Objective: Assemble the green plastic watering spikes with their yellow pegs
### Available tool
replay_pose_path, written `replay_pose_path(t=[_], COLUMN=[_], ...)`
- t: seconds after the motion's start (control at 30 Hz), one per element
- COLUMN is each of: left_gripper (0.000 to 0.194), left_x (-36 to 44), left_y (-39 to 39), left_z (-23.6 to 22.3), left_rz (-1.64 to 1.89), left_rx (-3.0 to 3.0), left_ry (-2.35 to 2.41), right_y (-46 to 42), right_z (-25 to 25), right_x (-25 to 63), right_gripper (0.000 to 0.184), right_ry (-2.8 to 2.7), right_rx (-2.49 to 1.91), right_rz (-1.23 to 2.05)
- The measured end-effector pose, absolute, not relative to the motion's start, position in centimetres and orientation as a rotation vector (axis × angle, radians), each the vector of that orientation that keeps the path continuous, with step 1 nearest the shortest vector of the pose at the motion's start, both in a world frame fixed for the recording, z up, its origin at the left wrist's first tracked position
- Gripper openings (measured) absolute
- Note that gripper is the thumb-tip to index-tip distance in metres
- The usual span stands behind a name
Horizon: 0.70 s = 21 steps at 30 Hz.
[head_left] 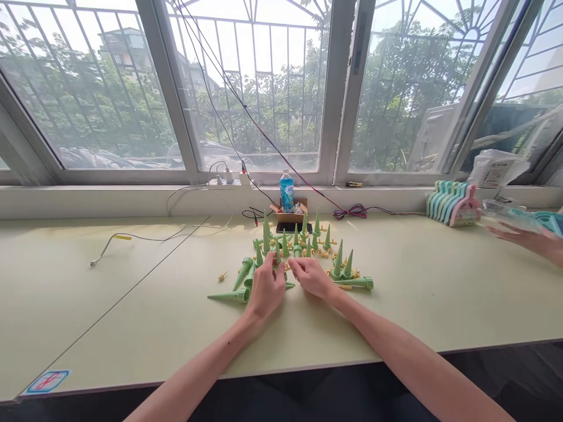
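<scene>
My left hand (268,286) is closed around a green plastic watering spike (278,253), its pointed end up. Close beside it, my right hand (313,278) is pinched at a small yellow valve piece (288,266), which the fingers partly cover. Around both hands lie several more green spikes; some stand point up, like the one on the right (338,262). Others are on their sides, such as a spike (231,296) left of my left hand and another spike (359,283) by my right wrist. Small yellow valves (323,254) are scattered among them, and one loose valve (223,276) lies apart.
Behind the pile are a dark phone (294,227), a small cardboard box (281,217) and a blue bottle (287,192). A coiled cable (352,211) and pastel hangers (453,203) lie to the right. Another person's hand (523,239) reaches in at far right. A white cable (145,237) crosses the left side.
</scene>
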State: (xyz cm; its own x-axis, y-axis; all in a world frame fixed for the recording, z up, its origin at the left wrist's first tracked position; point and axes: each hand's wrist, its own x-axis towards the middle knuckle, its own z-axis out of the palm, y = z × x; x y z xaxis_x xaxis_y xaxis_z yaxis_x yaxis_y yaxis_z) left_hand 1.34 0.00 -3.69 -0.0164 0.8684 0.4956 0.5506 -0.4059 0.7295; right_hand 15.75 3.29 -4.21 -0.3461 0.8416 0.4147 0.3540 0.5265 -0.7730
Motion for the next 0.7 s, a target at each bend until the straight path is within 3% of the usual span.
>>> replay_pose_path(t=[0.27, 0.7], left_gripper=[0.013, 0.016], left_x=[1.42, 1.25], left_y=[0.08, 0.01], left_z=[-3.33, -3.65], left_rz=[1.429, 1.368], left_rx=[1.913, 2.002], left_ry=[1.515, 1.466], right_y=[3.09, 3.40], right_z=[-4.27, -4.22], right_x=[15.64, 15.94], right_gripper=[0.022, 0.040], right_ry=[-1.873, -1.946], right_rx=[-0.907, -0.995], right_rz=[0.842, 0.614])
